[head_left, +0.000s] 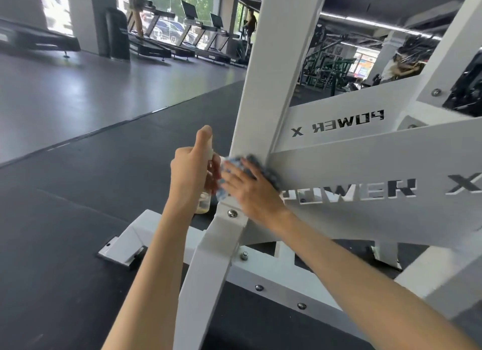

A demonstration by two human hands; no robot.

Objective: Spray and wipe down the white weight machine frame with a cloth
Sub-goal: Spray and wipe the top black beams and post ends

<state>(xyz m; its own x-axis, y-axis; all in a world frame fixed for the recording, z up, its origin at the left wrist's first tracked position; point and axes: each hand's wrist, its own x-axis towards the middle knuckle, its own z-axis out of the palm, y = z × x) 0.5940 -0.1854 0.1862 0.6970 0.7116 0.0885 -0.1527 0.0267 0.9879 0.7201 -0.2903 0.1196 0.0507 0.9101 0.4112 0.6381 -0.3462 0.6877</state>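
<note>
The white weight machine frame (pixel 263 70) fills the right half of the head view, with "POWER X" cut into its slanted beams. My left hand (pixel 189 174) grips a small clear spray bottle (pixel 204 204) just left of the upright post, with one finger raised over the nozzle top. My right hand (pixel 250 190) lies flat, fingers straight, pressing a blue-grey cloth (pixel 263 169) against the post where the beams join. The cloth is blurred and partly hidden under the fingers.
The frame's white base bar (pixel 276 284) and foot plate (pixel 122 248) sit on black rubber flooring. Grey floor stretches to the left. Treadmills (pixel 182 36) line the far windows, with a person on one. Green racks (pixel 328 70) stand behind the frame.
</note>
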